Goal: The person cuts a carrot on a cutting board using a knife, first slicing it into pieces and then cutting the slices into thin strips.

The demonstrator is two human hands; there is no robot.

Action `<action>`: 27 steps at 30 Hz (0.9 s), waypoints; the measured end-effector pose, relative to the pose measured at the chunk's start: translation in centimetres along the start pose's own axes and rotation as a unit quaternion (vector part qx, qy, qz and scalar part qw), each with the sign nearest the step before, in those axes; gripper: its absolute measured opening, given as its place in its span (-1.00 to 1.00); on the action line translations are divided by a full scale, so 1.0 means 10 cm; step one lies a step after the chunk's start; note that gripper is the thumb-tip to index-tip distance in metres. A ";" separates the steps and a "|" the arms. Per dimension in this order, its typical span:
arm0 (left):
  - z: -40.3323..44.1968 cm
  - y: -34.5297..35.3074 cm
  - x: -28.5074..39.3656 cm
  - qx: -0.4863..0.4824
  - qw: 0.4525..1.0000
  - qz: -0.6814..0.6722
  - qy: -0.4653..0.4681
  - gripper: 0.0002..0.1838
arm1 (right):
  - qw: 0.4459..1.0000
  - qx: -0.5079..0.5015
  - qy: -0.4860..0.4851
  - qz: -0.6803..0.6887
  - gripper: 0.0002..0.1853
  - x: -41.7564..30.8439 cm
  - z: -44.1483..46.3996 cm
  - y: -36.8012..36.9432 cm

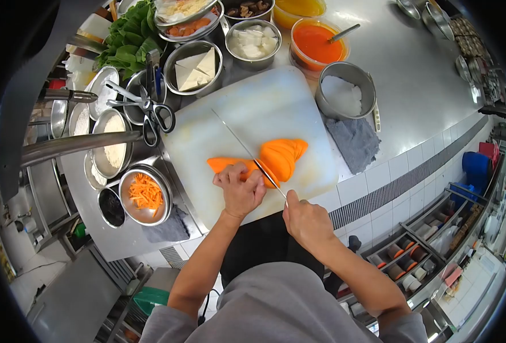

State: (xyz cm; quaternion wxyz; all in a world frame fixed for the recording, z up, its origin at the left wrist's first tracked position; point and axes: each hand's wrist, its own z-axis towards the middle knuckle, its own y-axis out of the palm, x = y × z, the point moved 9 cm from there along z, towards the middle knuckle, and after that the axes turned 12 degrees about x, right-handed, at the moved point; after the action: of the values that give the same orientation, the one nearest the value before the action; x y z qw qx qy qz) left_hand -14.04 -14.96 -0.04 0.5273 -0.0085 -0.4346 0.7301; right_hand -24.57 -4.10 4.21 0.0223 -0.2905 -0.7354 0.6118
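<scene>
On the pale cutting board (287,91) lies a carrot (218,164), its right part cut into thin overlapping slices (281,157) that fan out. My left hand (241,188) presses on the uncut part with fingers curled, close to the blade. A long knife (234,134) runs diagonally across the carrot, its tip pointing to the upper left. Its handle is inside my right hand (307,222), which is wrapped round it and hides most of it. The blade stands between the slices and my left fingertips; how deep it has cut is hidden.
Left of the board are a bowl of shredded carrot (146,191), bowls of white powder (114,150) and black-handled scissors (153,114). Behind it stand a tofu bowl (196,68) and an orange liquid tub (320,46). A grey cloth (353,143) and metal pot (346,88) are at right.
</scene>
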 end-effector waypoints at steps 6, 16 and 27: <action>-0.02 0.01 0.00 -0.004 1.000 0.002 -0.001 -0.71 | 1.000 0.019 0.009 0.000 -0.89 0.03 0.02 0.12; -0.01 -0.03 -0.03 0.017 1.000 -0.014 -0.005 -0.73 | 0.993 0.082 -0.008 0.081 -0.80 0.21 0.18 0.39; 0.01 -0.07 0.03 0.005 1.000 0.015 0.017 -0.79 | 0.997 0.059 -0.005 0.040 -0.79 0.14 -0.49 -0.27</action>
State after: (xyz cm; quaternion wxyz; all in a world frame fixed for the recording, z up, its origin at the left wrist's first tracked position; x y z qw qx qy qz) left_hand -13.71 -14.72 0.60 0.5234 -0.0246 -0.4222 0.7397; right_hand -24.93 0.66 7.46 0.0118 -0.3147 -0.6862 0.6557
